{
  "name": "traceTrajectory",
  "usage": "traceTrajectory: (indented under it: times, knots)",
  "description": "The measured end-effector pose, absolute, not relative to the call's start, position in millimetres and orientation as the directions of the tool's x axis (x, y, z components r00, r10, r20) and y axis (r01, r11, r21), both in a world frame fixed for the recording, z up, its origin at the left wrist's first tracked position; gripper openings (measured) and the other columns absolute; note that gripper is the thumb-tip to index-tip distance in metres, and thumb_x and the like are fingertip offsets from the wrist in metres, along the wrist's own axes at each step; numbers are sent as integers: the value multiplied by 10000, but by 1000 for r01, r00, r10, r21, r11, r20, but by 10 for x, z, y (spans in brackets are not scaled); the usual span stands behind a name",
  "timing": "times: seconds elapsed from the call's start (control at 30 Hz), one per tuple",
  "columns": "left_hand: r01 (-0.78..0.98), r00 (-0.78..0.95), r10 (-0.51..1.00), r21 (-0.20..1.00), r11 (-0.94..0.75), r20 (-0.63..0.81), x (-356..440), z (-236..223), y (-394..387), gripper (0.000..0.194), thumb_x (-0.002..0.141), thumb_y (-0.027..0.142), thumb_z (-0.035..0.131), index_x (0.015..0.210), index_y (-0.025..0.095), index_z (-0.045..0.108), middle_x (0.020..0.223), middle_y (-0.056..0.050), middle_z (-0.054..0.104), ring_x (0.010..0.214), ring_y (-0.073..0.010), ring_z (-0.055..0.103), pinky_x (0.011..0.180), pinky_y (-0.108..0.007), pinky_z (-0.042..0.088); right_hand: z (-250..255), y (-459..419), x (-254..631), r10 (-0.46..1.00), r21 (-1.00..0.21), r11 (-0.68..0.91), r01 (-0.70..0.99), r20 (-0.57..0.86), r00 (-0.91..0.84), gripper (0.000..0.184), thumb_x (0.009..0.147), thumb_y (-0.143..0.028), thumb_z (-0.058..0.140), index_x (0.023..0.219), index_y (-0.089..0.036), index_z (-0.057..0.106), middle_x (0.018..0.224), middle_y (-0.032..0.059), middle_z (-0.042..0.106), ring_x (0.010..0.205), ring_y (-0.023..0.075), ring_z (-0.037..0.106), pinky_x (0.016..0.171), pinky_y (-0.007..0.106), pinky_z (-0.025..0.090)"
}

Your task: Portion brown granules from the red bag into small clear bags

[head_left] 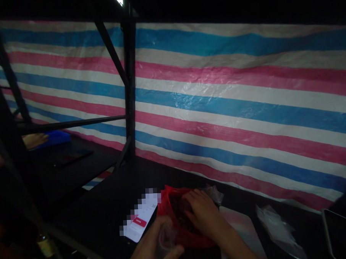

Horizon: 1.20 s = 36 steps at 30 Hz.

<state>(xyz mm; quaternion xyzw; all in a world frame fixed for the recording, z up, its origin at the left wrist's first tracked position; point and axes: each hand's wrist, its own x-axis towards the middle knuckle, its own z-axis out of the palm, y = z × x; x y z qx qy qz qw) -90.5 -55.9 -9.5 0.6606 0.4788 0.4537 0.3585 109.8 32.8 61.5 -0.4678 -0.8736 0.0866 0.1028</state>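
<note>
A red plastic bag (196,241) stands with its mouth spread on the black table. Dark small pieces (179,213) lie inside, too dim to name. My right hand (201,208) reaches into the bag, its curled fingertips down among the pieces and partly hidden. Beside the bag's near left side, my left hand (156,241) is curled around a clear plastic bag (166,236). A lit phone (141,222), partly pixelated, lies left of the red bag. Under my right forearm is a pale flat panel (242,225).
Clear plastic bags (280,231) lie on the right, near a dark-screened device (342,233). Another clear bag (216,192) sits behind my right hand. A black metal post (129,89) rises before the striped sheet (231,96). At far left, another person's hand (34,140) touches something blue (57,137).
</note>
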Motion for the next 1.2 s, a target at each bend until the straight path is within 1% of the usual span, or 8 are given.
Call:
traceTrajectory:
  times: [0.13, 0.27, 0.4, 0.63, 0.8, 0.97, 1.03, 1.2]
  knots:
    - [303, 52, 962, 913, -272, 269, -699, -229, -463, 650, 847, 395, 777, 1393, 299, 436, 1327, -122, 692, 1257, -328, 679, 1096, -470, 552, 647, 278, 1331, 843, -287, 532, 797, 95, -529, 308, 957, -162, 661, 1248, -211, 751, 1318, 86, 750, 1258, 274, 649, 1137, 396, 428]
    - [294, 60, 960, 914, -278, 273, -535, -126, -396, 396, 965, 445, 635, 1303, 309, 479, 1134, -78, 705, 1065, -281, 715, 959, -418, 608, 637, 260, 1429, 863, -380, 500, 779, 142, -485, 365, 980, -186, 644, 1329, -263, 718, 1358, 46, 728, 1279, 241, 641, 1135, 352, 429]
    - [225, -51, 969, 948, -225, 242, -428, -126, -332, 375, 961, 545, 623, 1254, 321, 557, 1077, -58, 716, 1040, -283, 716, 939, -415, 618, 647, 288, 1442, 871, -452, 477, 754, 127, -475, 349, 946, -133, 648, 1258, -254, 747, 1299, 51, 740, 1246, 258, 650, 1114, 357, 442]
    - [292, -146, 983, 954, -66, 112, -516, -203, -240, 408, 920, 612, 656, 1220, 340, 703, 1278, -61, 782, 1190, -327, 740, 1034, -451, 611, 668, 403, 1492, 867, -217, 479, 850, -36, -498, 358, 1034, -66, 474, 1189, -191, 772, 1317, 98, 750, 1282, 282, 633, 1134, 414, 418]
    - [375, -109, 990, 926, -38, 84, -603, -170, -178, 400, 919, 580, 654, 1232, 346, 741, 1356, -75, 776, 1238, -351, 730, 1014, -490, 633, 623, 431, 1473, 837, -160, 525, 836, -85, -541, 359, 1047, -67, 472, 1161, -149, 802, 1263, 147, 780, 1296, 319, 636, 1124, 441, 412]
    - [228, -3, 990, 964, -139, 143, -483, 325, -99, 402, 867, 636, 684, 1115, 328, 753, 1161, -39, 820, 1152, -318, 755, 942, -396, 647, 527, 398, 1431, 842, -123, 526, 841, -64, -536, 334, 1052, -87, 503, 1205, -136, 796, 1343, 181, 738, 1312, 340, 627, 1115, 461, 425]
    - [197, 26, 978, 958, -207, 206, -461, 501, -8, 337, 931, 588, 660, 1092, 301, 733, 1051, -12, 801, 1006, -250, 763, 914, -346, 628, 500, 394, 1420, 841, -115, 529, 841, -60, -537, 343, 1055, -89, 507, 1249, -154, 783, 1377, 163, 726, 1322, 333, 624, 1121, 461, 432]
    - [202, 76, 976, 955, -216, 204, -575, 330, 161, 312, 994, 564, 581, 995, 277, 700, 962, -10, 756, 945, -231, 727, 832, -321, 602, 510, 431, 1400, 855, -72, 512, 856, -56, -515, 375, 1023, -37, 492, 1248, -144, 774, 1329, 142, 752, 1267, 312, 666, 1121, 442, 439]
